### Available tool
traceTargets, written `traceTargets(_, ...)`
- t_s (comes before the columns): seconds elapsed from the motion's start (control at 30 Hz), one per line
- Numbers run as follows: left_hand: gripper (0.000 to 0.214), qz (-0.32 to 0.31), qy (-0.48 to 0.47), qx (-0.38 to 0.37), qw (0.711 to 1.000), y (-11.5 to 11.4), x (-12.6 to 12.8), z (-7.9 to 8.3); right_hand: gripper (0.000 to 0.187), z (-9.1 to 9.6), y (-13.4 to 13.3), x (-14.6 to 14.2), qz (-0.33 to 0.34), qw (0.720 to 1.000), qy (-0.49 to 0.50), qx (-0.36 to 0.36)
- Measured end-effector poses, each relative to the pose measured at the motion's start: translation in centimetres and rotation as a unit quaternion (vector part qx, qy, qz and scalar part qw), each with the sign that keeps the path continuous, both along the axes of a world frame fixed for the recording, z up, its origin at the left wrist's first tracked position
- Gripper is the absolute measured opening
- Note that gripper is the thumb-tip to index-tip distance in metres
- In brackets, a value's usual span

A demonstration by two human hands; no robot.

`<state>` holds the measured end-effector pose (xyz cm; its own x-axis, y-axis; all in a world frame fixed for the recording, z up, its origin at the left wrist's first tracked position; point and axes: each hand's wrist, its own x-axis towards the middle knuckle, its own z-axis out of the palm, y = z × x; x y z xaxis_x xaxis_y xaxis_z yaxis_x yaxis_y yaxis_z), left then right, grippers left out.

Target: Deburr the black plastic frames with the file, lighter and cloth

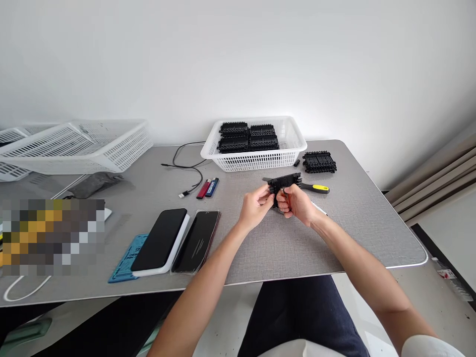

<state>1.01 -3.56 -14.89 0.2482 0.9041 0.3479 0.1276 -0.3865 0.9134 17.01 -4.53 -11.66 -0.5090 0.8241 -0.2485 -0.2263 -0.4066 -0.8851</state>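
Grey and finely textured, the tabletop (275, 250) begins just in front of the person's dark trousers (301, 312) and runs beneath both hands. To the left of the hands, near the front edge, a thick white device with a black face (161, 238) lies partly over a blue sheet (124, 260), just beside a dark phone in a clear case (197, 240). Further in, the left hand (256, 204) pinches a black plastic part (285, 181) at its left end, raised before the person; the right hand (298, 203) is curled around a small orange item (286, 197), mostly hidden by the fingers, close against that part. Right of the hands lies a yellow-and-black handle (319, 188). Beyond them to the left rest a red lighter (204, 189), a blue lighter (211, 187) and a black USB cable (184, 194). Beyond them to the right sits a black ribbed stack (319, 162). Farther ahead, a white basket (256, 163) holds similar black stacks (232, 144), before a pale wall (238, 59).
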Motion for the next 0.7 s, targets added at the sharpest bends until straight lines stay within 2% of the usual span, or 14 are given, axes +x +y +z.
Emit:
traceTargets(0.3, 0.039, -0.005, 0.026, 0.028, 0.999, -0.18, 0.00, -0.06, 0.019, 0.56, -0.09, 0.39, 0.003, 1.000, -0.002, -0.031)
traceTargets(0.7, 0.043, 0.008, 0.018, 0.024, 1.000, -0.05, -0.11, -0.20, 0.019, 0.97, 0.21, 1.00, -0.029, 0.994, 0.059, -0.084)
